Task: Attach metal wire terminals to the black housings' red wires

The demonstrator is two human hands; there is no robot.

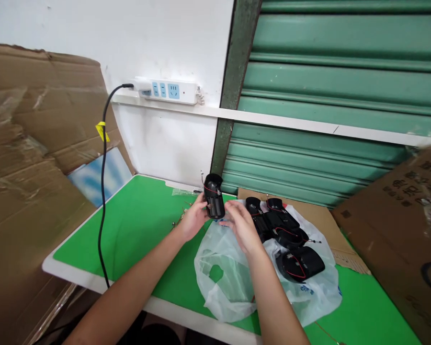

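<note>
Housing (214, 203): black, red wire (211, 190) on it; held up over desk (122, 230), mid-width, toward back edge.
Left hand (194, 218): gripping housing by its left side.
Right hand (240, 221): fingers bent just beside housing's right side; can't tell if touching or gripping.
Metal parts (179, 220): small, on desk beside left hand; details unclear.
Bag (224, 292): translucent plastic, spread right of center, reaching desk's front edge.
Black units (304, 263): several, red-wired, on bag.
Cardboard sheet (328, 227): along desk's back edge, right part.
Cable (103, 182): crosses front edge near left corner.
</note>
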